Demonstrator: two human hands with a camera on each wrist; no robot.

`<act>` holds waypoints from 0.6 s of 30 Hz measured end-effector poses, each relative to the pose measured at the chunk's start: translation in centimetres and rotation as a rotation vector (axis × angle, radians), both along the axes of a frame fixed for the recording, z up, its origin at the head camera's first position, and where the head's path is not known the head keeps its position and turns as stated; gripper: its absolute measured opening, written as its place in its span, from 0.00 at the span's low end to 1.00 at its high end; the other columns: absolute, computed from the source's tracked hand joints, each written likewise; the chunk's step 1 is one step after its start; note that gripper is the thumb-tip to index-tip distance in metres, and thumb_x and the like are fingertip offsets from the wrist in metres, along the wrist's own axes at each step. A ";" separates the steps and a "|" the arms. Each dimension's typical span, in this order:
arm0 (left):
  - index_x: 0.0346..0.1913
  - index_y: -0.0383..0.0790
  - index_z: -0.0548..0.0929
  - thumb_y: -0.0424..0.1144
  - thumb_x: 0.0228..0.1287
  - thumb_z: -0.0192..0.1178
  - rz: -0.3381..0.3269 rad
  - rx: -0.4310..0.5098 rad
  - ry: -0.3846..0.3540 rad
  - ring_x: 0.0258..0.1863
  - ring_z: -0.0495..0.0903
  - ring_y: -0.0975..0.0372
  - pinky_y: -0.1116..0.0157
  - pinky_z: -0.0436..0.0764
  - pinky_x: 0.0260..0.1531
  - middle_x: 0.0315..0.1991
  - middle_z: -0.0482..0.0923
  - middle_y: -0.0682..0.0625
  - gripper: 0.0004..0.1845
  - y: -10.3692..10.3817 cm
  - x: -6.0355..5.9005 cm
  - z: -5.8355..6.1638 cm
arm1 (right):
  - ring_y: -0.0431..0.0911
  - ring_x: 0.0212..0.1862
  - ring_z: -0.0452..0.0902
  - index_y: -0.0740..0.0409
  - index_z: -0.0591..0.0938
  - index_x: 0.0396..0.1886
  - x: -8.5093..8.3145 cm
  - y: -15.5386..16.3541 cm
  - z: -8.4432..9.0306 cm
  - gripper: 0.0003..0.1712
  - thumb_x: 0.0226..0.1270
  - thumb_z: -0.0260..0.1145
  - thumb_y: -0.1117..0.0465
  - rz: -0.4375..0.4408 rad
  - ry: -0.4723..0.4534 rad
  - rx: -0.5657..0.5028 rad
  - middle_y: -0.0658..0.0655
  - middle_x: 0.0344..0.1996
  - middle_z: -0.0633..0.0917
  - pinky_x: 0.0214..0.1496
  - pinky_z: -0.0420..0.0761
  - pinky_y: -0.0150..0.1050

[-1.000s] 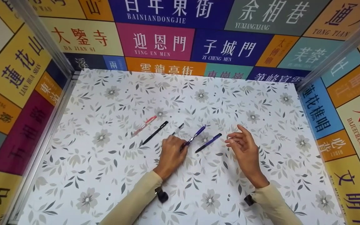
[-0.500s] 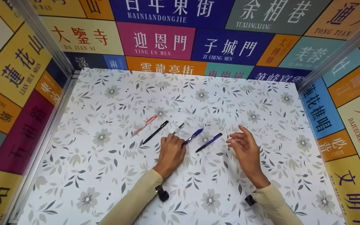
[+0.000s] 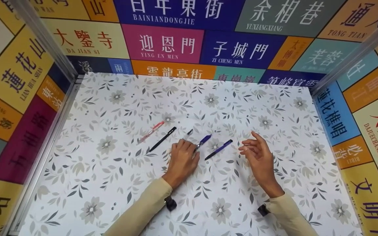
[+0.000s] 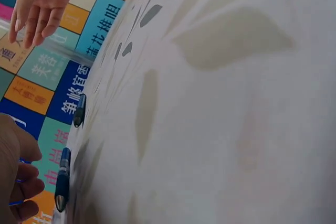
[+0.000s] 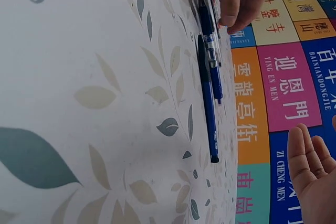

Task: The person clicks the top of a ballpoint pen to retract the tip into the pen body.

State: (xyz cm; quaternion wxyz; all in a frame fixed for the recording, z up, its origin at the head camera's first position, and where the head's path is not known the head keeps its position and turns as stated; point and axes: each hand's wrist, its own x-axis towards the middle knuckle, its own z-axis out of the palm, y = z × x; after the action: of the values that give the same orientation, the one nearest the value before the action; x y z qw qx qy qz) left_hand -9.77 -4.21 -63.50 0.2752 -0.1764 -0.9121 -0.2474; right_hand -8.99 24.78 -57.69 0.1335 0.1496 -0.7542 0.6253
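Floral-print table inside walls of colourful street-name signs.
Left hand lies knuckles-up, fingers curled on the purple pen at its one o'clock; right hand hovers spread and relaxed, dark blue pen at its nine o'clock.

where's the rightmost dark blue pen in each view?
Head: the dark blue plastic pen lies mid-table, between both hands.
Left wrist: far pen at the left edge, above a nearer blue one.
Right wrist: long pen at centre, nearest the camera.
Shared landmark: the floral tablecloth under it.
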 end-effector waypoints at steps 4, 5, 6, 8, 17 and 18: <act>0.41 0.42 0.90 0.38 0.61 0.79 -0.074 0.001 0.030 0.44 0.82 0.52 0.52 0.75 0.45 0.39 0.86 0.49 0.09 0.6 0.0 0.3 | 0.47 0.51 0.89 0.63 0.71 0.82 0.0 0.4 -0.2 0.35 0.79 0.65 0.77 -0.002 -0.006 0.013 0.74 0.55 0.84 0.52 0.88 0.36; 0.42 0.42 0.90 0.37 0.61 0.79 -0.090 0.003 0.025 0.45 0.82 0.53 0.52 0.75 0.45 0.40 0.87 0.50 0.09 0.7 0.1 0.3 | 0.47 0.51 0.89 0.63 0.71 0.82 -0.1 0.5 -0.3 0.35 0.79 0.65 0.77 -0.003 -0.011 0.018 0.74 0.55 0.84 0.53 0.88 0.36; 0.43 0.42 0.91 0.37 0.62 0.79 -0.105 0.000 0.015 0.45 0.82 0.53 0.52 0.75 0.46 0.40 0.87 0.50 0.10 0.8 0.1 0.4 | 0.47 0.51 0.89 0.63 0.71 0.82 -0.1 0.6 -0.5 0.35 0.79 0.65 0.76 -0.003 -0.016 0.020 0.73 0.55 0.84 0.53 0.88 0.36; 0.45 0.42 0.91 0.37 0.63 0.79 -0.126 -0.002 -0.008 0.46 0.82 0.54 0.52 0.74 0.46 0.41 0.88 0.50 0.10 1.1 0.1 0.4 | 0.47 0.51 0.89 0.63 0.71 0.82 -0.2 0.9 -0.8 0.34 0.79 0.65 0.76 -0.008 -0.027 0.027 0.73 0.56 0.84 0.53 0.88 0.35; 0.46 0.42 0.91 0.39 0.64 0.78 -0.156 -0.021 -0.022 0.47 0.82 0.54 0.53 0.74 0.46 0.42 0.89 0.50 0.10 2.1 -0.2 0.6 | 0.48 0.50 0.89 0.65 0.78 0.75 -0.7 2.3 -2.1 0.28 0.77 0.68 0.76 -0.073 -0.031 0.089 0.73 0.54 0.86 0.49 0.86 0.30; 0.45 0.42 0.91 0.39 0.64 0.78 -0.158 -0.024 -0.019 0.47 0.82 0.54 0.53 0.74 0.45 0.42 0.88 0.50 0.10 2.2 -0.2 0.6 | 0.48 0.49 0.89 0.66 0.79 0.74 -0.8 2.5 -2.2 0.28 0.77 0.68 0.76 -0.078 -0.027 0.096 0.73 0.54 0.86 0.49 0.86 0.29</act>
State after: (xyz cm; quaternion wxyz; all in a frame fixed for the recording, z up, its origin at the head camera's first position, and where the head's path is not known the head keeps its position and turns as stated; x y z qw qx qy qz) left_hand -9.99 -1.98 -62.90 0.2439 -0.2489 -0.9007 -0.2593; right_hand -9.74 27.23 -59.87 0.1402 0.1179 -0.7903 0.5846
